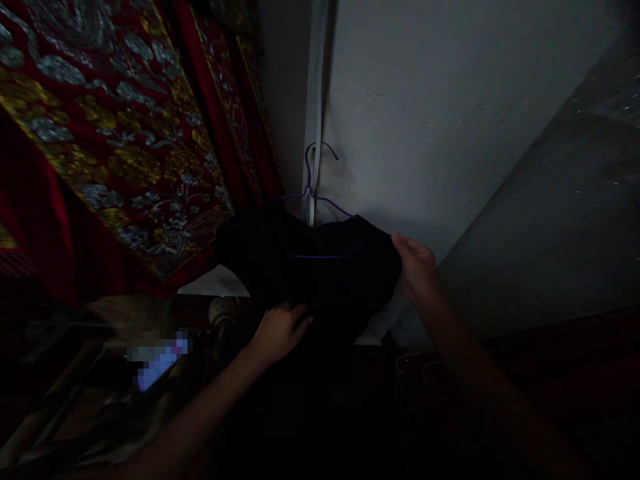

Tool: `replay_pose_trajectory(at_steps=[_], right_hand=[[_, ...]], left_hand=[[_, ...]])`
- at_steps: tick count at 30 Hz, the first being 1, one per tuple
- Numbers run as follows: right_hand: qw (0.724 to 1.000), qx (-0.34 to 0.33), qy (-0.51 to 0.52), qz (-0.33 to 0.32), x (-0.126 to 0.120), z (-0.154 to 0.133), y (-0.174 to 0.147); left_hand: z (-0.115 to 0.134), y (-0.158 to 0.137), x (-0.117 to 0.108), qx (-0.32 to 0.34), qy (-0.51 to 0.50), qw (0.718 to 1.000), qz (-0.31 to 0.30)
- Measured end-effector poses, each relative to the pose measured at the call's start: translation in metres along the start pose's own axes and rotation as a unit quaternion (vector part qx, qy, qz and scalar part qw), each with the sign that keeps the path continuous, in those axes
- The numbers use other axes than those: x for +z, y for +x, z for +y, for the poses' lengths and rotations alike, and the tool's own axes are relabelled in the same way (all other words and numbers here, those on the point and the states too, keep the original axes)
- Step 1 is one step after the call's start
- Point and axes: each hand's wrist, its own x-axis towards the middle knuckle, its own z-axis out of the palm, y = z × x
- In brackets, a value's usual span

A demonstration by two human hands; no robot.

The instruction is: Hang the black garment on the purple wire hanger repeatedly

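A black short-sleeved shirt point(330, 287) hangs on a thin purple hanger point(334, 203) in front of me. The hanger's hook curves up beside a pale strip on the wall, and its lower bar shows in the neckline. My right hand point(419, 267) is closed on the shirt's right shoulder edge, fingertips against the cloth. Lower down, my left hand point(279, 333) rests at the shirt's front with curled fingers that appear to grip the fabric. Dim light hides the folds and the exact hold of the left fingers.
Red cloth point(130, 153) with gold and silver embroidery hangs at the left. Behind the shirt is a pale wall point(410, 120), with a grey slanted surface point(565, 200) to the right. A lit bluish screen point(163, 363), partly pixelated, lies at lower left among dark frame-like bars.
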Motion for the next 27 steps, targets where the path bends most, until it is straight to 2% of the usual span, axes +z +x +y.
replay_pose_trajectory(at_steps=[3, 4, 5, 7, 9, 11, 13, 15, 19, 24, 27], right_hand=[[0.988, -0.124, -0.07, 0.067, -0.005, 0.012, -0.046], [0.981, -0.148, -0.089, 0.091, -0.006, 0.017, -0.07], [0.978, -0.145, -0.096, 0.115, -0.007, 0.021, -0.098], [0.991, -0.049, -0.08, 0.098, -0.005, 0.028, -0.154], [0.995, 0.081, -0.059, 0.006, 0.0, 0.031, -0.201], [0.984, 0.158, -0.029, -0.073, 0.008, 0.03, -0.228], [0.973, 0.182, -0.009, -0.139, 0.018, 0.027, -0.236], [0.967, 0.174, -0.006, -0.184, 0.028, 0.024, -0.233], [0.967, 0.16, -0.025, -0.195, 0.036, 0.028, -0.22], [0.965, 0.159, -0.062, -0.198, 0.028, 0.039, -0.221], [0.961, 0.161, -0.082, -0.21, 0.023, 0.038, -0.222]], left_hand=[[0.005, -0.024, 0.027, -0.009, -0.12, 0.988, 0.101], [0.008, -0.03, 0.035, -0.011, -0.162, 0.977, 0.139], [0.012, -0.035, 0.042, -0.013, -0.199, 0.963, 0.179], [0.02, -0.042, 0.051, -0.026, -0.262, 0.933, 0.247], [0.028, -0.045, 0.052, -0.061, -0.323, 0.894, 0.305], [0.035, -0.048, 0.05, -0.106, -0.39, 0.848, 0.342], [0.04, -0.05, 0.048, -0.13, -0.447, 0.812, 0.352], [0.045, -0.051, 0.048, -0.13, -0.474, 0.802, 0.341], [0.052, -0.051, 0.05, -0.103, -0.467, 0.816, 0.324], [0.053, -0.047, 0.048, -0.048, -0.468, 0.828, 0.306], [0.054, -0.048, 0.048, -0.04, -0.475, 0.826, 0.302]])
